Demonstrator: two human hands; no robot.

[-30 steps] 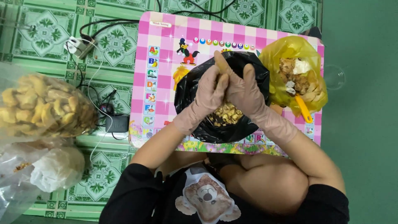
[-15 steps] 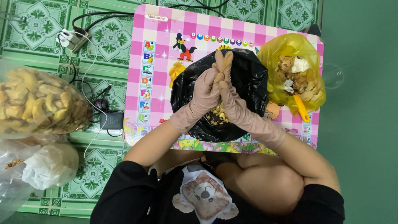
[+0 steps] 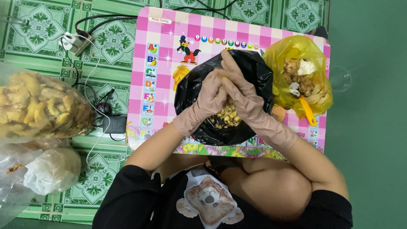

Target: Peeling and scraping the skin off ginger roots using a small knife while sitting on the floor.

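Holding both gloved hands, left hand [image 3: 210, 94] and right hand [image 3: 237, 87], clenched together on something hidden, I keep crumbs falling into black bag [image 3: 254, 70].

Single head-worn view, straight down, close over the pink table [image 3: 169, 34] (no second view)

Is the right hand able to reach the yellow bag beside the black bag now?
Probably yes: the right hand is over the black bag, and the yellow bag lies open just beside it, nothing between.
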